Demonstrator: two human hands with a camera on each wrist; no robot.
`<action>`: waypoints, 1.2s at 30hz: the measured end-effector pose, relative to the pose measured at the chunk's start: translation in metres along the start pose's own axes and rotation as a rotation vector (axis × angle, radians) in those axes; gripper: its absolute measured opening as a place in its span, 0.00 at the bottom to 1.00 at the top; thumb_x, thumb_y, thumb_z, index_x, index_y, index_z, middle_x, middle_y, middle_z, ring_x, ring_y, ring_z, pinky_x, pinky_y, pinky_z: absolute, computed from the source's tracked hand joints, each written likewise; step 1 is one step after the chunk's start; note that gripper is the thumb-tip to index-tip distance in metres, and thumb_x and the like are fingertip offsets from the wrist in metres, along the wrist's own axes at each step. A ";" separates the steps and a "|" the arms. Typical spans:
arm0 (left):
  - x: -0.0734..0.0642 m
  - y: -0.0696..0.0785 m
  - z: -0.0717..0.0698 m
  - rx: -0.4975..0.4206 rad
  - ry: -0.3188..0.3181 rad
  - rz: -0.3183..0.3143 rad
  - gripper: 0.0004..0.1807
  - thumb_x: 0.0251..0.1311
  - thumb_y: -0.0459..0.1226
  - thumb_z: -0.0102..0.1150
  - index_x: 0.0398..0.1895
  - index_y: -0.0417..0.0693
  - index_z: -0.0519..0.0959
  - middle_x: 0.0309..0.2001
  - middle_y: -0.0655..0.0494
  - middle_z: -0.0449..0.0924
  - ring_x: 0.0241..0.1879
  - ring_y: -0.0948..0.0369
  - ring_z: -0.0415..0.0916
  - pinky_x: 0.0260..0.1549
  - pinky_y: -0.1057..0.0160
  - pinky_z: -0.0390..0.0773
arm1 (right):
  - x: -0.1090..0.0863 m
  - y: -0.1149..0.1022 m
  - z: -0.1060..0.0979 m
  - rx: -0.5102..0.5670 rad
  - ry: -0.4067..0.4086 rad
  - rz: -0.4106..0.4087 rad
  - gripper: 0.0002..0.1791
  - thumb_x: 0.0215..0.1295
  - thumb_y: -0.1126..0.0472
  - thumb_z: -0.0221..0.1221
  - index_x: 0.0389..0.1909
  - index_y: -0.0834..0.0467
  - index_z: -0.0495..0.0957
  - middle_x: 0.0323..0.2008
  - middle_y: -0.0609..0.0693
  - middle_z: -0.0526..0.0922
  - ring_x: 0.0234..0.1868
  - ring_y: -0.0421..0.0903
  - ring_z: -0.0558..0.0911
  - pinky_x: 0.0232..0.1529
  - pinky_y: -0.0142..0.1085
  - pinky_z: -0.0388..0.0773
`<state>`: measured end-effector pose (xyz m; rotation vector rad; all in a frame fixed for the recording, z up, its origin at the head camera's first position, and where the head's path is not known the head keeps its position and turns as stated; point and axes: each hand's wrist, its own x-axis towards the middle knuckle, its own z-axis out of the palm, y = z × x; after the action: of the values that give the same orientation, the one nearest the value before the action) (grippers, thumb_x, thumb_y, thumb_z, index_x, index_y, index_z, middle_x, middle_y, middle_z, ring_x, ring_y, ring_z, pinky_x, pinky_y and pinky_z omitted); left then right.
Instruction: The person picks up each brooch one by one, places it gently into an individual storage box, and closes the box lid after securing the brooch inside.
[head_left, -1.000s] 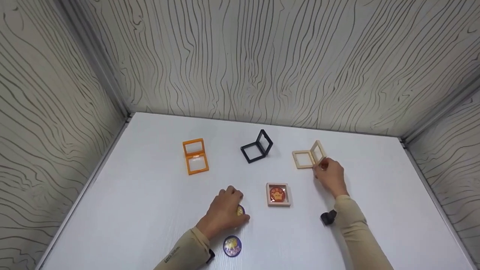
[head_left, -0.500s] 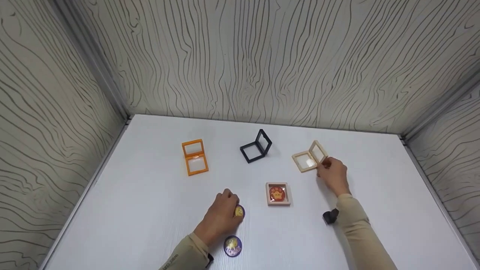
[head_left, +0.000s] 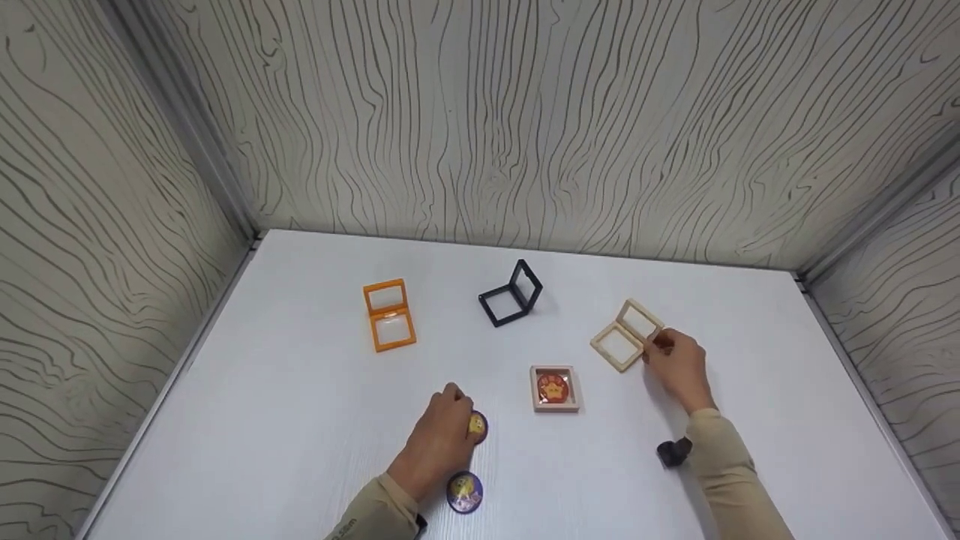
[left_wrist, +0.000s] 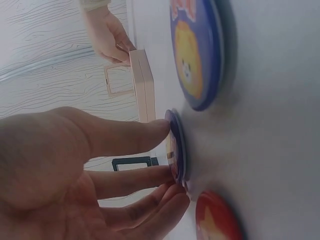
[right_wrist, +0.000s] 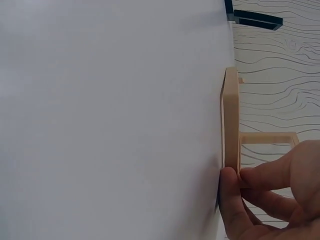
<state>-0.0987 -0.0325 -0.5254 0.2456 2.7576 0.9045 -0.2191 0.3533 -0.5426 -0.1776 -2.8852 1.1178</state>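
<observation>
My left hand (head_left: pixel 437 442) pinches a round button badge (head_left: pixel 477 427) by its edge. In the left wrist view, that badge (left_wrist: pixel 175 147) lies tilted between thumb and fingers, close to the table. A purple-blue badge with a yellow cartoon figure (head_left: pixel 465 492) lies just below the hand. A red badge with a star (left_wrist: pixel 215 220) shows at the bottom of the left wrist view; the hand hides it from the head view. My right hand (head_left: pixel 680 369) pinches the corner of a pale wood-coloured hinged frame (head_left: pixel 604 347), whose lid stands raised.
An orange hinged frame (head_left: pixel 374 330) lies unfolded at the back left. A black one (head_left: pixel 500 322) stands with its lid up at the back middle. Between the hands sits a pinkish box frame (head_left: pixel 556 408) holding a red star badge (head_left: pixel 553 389). Patterned panels (head_left: pixel 480 135) enclose the white table (head_left: pixel 277 360).
My right hand has drawn the pale frame nearer and turned it on the table. The left hand's spread fingers have drawn together on the badge.
</observation>
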 end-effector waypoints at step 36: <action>-0.002 -0.006 -0.007 -0.108 -0.031 -0.029 0.16 0.66 0.34 0.71 0.54 0.41 0.80 0.50 0.49 0.76 0.49 0.55 0.75 0.55 0.48 0.83 | -0.094 -0.002 0.003 0.069 -0.113 -0.044 0.04 0.76 0.69 0.62 0.46 0.65 0.82 0.48 0.62 0.87 0.47 0.52 0.88 0.43 0.28 0.85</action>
<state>-0.0998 -0.0420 -0.5231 0.1985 2.6669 1.0295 -0.1260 0.3383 -0.5430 -0.0498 -2.9261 1.2570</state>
